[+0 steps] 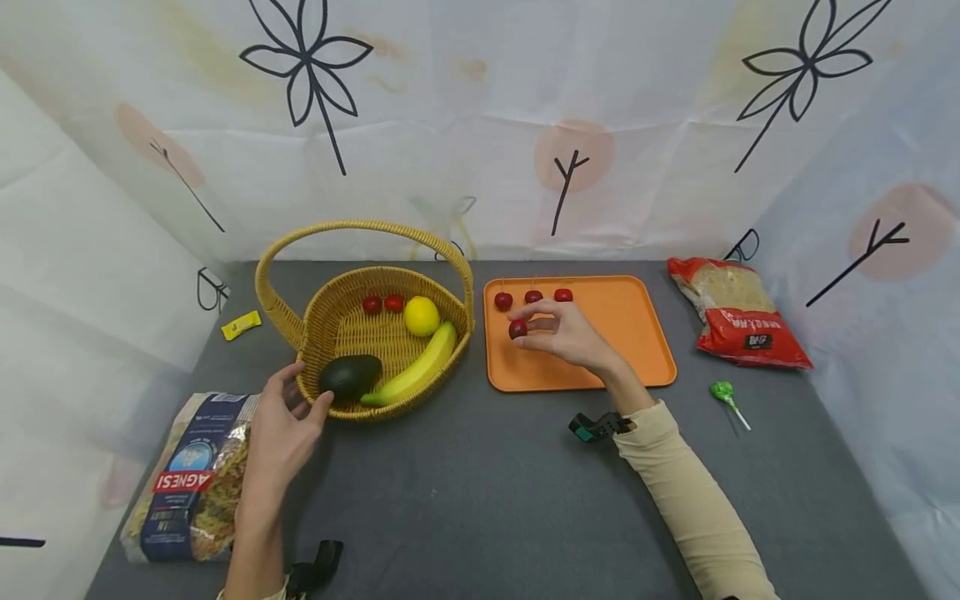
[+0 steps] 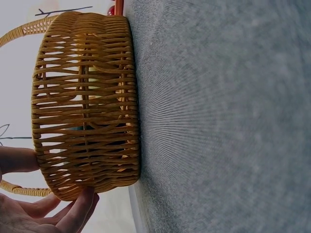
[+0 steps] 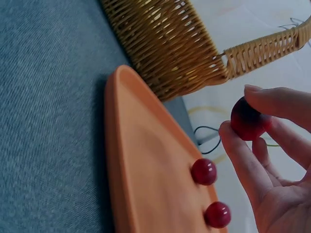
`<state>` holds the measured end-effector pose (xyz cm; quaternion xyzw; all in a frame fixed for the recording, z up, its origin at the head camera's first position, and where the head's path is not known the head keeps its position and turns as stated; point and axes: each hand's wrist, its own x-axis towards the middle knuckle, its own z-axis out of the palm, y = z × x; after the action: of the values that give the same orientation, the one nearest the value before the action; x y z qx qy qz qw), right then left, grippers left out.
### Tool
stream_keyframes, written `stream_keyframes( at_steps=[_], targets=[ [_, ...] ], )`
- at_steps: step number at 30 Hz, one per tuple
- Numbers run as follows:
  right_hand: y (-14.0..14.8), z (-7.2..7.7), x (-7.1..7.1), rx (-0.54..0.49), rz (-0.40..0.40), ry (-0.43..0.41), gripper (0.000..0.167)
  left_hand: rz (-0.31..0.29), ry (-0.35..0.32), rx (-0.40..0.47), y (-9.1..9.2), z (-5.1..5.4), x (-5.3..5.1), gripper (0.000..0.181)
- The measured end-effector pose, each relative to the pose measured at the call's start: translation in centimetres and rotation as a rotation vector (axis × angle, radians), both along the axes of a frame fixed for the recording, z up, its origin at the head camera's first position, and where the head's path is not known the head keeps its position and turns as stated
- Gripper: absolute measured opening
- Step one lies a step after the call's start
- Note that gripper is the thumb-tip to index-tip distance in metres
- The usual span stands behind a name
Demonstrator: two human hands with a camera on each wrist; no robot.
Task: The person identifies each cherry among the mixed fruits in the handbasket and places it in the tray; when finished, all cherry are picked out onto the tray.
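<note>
My right hand (image 1: 558, 333) pinches a dark red cherry (image 3: 249, 119) between thumb and fingertips, held above the left part of an orange tray (image 1: 615, 333). Along the tray's far edge lie three more cherries (image 1: 533, 296). To the left stands a yellow wicker basket (image 1: 360, 279) with a tall arched handle. My left hand (image 1: 283, 429) grips its near left rim, thumb on one side and fingers on the other. Inside the basket are an avocado (image 1: 350, 377), a banana (image 1: 416, 367), a lemon (image 1: 422, 317) and two small red cherries (image 1: 382, 305).
A bag of Agnesi pasta (image 1: 187, 479) lies beside my left forearm. Behind it is a small yellow wrapped candy (image 1: 241, 325). At the right are a red food packet (image 1: 742, 312) and a green lollipop (image 1: 722, 392). Patterned cloth walls (image 1: 465, 167) border the grey table (image 1: 465, 500).
</note>
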<state>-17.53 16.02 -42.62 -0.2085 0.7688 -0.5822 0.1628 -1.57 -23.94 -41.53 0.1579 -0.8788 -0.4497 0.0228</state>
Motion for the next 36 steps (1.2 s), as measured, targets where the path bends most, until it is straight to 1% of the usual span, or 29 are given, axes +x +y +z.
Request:
stream_keyframes(
  at_steps=[4,9,16,23,25,30,36],
  targets=[
    [0.0,-0.4,-0.4,0.035,-0.019,-0.049,0.044,0.001,0.001,0.002,0.0,0.0,0.0,0.074],
    [0.0,-1.2,-1.0,0.115,-0.009,-0.043,0.042,0.002,0.003,0.002,0.0,0.1,0.0,0.074],
    [-0.2,-2.2,-1.6,0.172,0.018,0.024,0.036,-0.001,-0.005,0.007,0.0,0.1,0.0,0.074],
    [-0.8,-2.7,-2.0,0.259,0.063,0.101,0.035,0.003,-0.011,0.007,0.0,0.0,0.0,0.074],
    [-0.9,-2.7,-2.0,0.268,0.070,0.114,0.035,0.003,-0.008,0.007,0.0,0.0,0.0,0.074],
    [-0.9,-2.6,-1.9,0.258,0.067,0.117,0.033,-0.001,0.002,0.005,0.1,0.0,0.0,0.073],
    [-0.7,-2.8,-1.9,0.254,0.072,0.137,0.036,0.000,0.004,0.013,0.0,0.0,0.0,0.073]
  ],
)
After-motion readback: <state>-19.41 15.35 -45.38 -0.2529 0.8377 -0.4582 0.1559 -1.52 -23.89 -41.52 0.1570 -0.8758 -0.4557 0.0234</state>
